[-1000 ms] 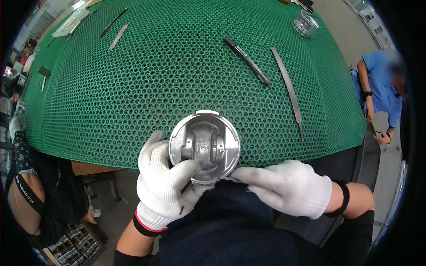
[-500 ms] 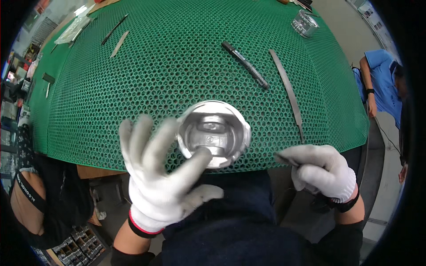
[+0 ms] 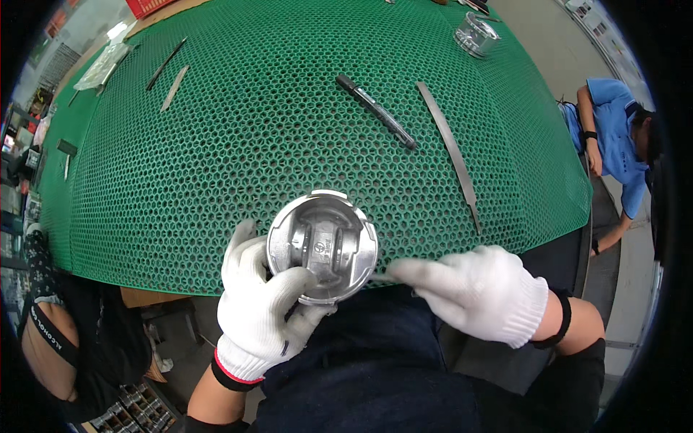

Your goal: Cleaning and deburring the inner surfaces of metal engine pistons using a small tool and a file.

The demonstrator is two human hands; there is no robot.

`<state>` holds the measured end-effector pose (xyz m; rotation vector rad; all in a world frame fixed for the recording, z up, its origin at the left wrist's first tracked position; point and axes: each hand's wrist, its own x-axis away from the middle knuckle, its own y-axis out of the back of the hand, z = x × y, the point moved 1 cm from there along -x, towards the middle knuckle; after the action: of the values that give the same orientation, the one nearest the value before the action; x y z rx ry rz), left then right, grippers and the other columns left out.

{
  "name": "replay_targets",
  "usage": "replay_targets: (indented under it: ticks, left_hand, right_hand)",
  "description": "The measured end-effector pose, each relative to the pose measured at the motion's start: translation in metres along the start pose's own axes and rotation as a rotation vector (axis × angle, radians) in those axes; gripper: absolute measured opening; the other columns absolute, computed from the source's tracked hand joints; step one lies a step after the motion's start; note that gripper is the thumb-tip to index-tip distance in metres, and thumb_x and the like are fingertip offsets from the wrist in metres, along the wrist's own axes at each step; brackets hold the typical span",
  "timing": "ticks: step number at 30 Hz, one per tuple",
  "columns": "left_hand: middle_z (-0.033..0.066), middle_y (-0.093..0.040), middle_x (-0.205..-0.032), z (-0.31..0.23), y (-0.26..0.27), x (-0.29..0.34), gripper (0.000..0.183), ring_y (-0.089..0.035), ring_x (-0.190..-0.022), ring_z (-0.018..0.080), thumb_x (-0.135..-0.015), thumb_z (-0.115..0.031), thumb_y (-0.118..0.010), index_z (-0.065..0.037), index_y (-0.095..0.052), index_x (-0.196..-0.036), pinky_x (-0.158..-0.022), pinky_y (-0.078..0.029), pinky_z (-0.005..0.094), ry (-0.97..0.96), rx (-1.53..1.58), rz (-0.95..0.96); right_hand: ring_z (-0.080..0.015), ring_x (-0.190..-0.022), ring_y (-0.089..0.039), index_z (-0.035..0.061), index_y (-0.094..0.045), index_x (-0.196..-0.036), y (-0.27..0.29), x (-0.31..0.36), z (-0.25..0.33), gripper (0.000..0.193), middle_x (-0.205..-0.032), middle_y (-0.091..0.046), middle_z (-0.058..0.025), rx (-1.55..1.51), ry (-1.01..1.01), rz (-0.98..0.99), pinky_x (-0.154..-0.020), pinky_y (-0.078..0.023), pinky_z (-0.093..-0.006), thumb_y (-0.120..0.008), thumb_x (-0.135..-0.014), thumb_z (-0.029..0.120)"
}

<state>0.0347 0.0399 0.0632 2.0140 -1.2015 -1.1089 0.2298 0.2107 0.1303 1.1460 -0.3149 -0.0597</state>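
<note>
A shiny metal piston [image 3: 354, 252] is at the front edge of the green mat, its hollow underside facing up. My left hand [image 3: 263, 292], in a white knit glove, is closed round its left side, with the thumb over the lower rim. My right hand [image 3: 480, 292], gloved too, is beside the piston's lower right edge with its fingers pinched together. A thin light sliver shows between the fingertips and the rim; blur hides what it is. Beyond the hands lie a black marker pen [image 3: 375, 112] and a flat file [image 3: 449, 148] with a narrow tang.
The green honeycomb mat [image 3: 238, 159] covers the table. Another piston [image 3: 476, 36] stands at the far right. A metal strip [image 3: 174, 88], a black rod [image 3: 166, 63] and a plastic bag [image 3: 105, 66] lie far left. One person [image 3: 617, 137] is at the right, another person's arm [image 3: 50, 332] at the left.
My left hand was spread beside the piston and now grips it; the piston has turned and shifted slightly left and nearer. My right hand has come left to its rim.
</note>
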Motion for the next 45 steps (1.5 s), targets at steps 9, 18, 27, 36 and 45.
replay_targets:
  ticks: [9,18,27,36,45]
  left_hand:
    - [0.0102,-0.060,-0.104,-0.005,0.001,0.001,0.042,-0.058,-0.103,0.0344,-0.057,-0.031,-0.088,-0.015,-0.071,-0.092,-0.108,-0.039,0.0614,0.015,-0.033,0.005]
    - [0.0116,-0.057,-0.108,0.007,0.015,0.009,0.058,-0.057,-0.106,0.0339,-0.068,-0.037,-0.084,-0.009,-0.066,-0.115,-0.101,-0.044,0.0592,-0.009,-0.031,-0.045]
    - [0.0116,-0.064,-0.114,0.015,0.039,-0.043,0.052,-0.060,-0.113,0.0325,-0.074,-0.042,-0.078,-0.005,-0.065,-0.108,-0.099,-0.046,0.0506,-0.307,-0.166,0.187]
    - [0.0148,-0.070,-0.099,0.025,0.024,0.032,0.047,-0.068,-0.081,0.0256,-0.074,-0.015,-0.086,0.002,-0.066,-0.114,-0.071,-0.054,0.0321,0.392,0.279,-0.163]
    - [0.0166,-0.069,-0.112,0.020,0.012,0.062,0.059,-0.066,-0.102,0.0360,-0.067,-0.019,-0.091,0.001,-0.067,-0.116,-0.089,-0.053,0.0400,0.417,0.333,-0.156]
  right_hand:
    - [-0.0257,-0.053,-0.065,0.0220,-0.054,-0.137,-0.005,-0.004,0.019,0.042,-0.066,-0.064,-0.0052,0.089,0.032,0.085,-0.048,-0.055,-0.0382,-0.057,-0.094,0.021]
    - [-0.0078,-0.058,-0.054,-0.0009,-0.049,-0.143,-0.039,-0.008,-0.005,0.053,-0.084,-0.069,-0.0043,-1.416,-0.035,0.311,-0.055,-0.049,-0.0223,-0.052,-0.102,0.033]
    - [-0.0041,-0.044,-0.041,-0.0113,-0.050,-0.135,-0.058,-0.008,-0.038,0.048,-0.061,-0.054,-0.0007,-1.432,-0.373,-0.303,-0.041,-0.034,-0.0187,-0.049,-0.098,0.020]
    - [-0.0084,-0.040,-0.041,-0.0112,-0.052,-0.129,-0.076,0.000,-0.051,0.049,-0.057,-0.053,-0.0052,-1.533,-0.242,-0.442,-0.037,-0.033,-0.0229,-0.058,-0.097,0.026]
    - [-0.0087,-0.036,-0.041,-0.0107,-0.053,-0.127,-0.076,-0.010,-0.046,0.051,-0.054,-0.050,-0.0031,-1.479,-0.314,-0.475,-0.033,-0.032,-0.0228,-0.058,-0.097,0.030]
